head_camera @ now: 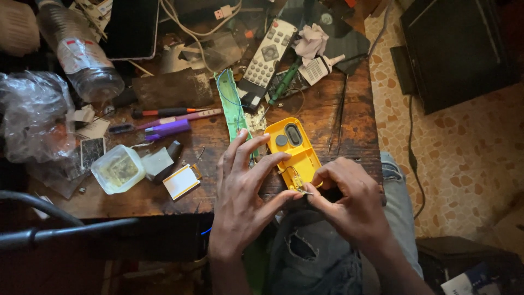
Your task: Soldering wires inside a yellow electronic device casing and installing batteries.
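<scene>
Hands meet at our yellow case (295, 147): our left hand (243, 188) grips its side, our right hand (349, 199) pinches its small metal part (298, 182).

The casing (295, 150) between the hands is bright yellow with dark oval insets. The counter (349, 109) is dark, worn brown wood. Far off lie a grey-white remote (269, 54), a purple pen (168, 128) and a green strip (232, 104). The floor (464, 153) shows a beige-and-brown pebble pattern. The jeans (311, 246) are faded blue.
</scene>
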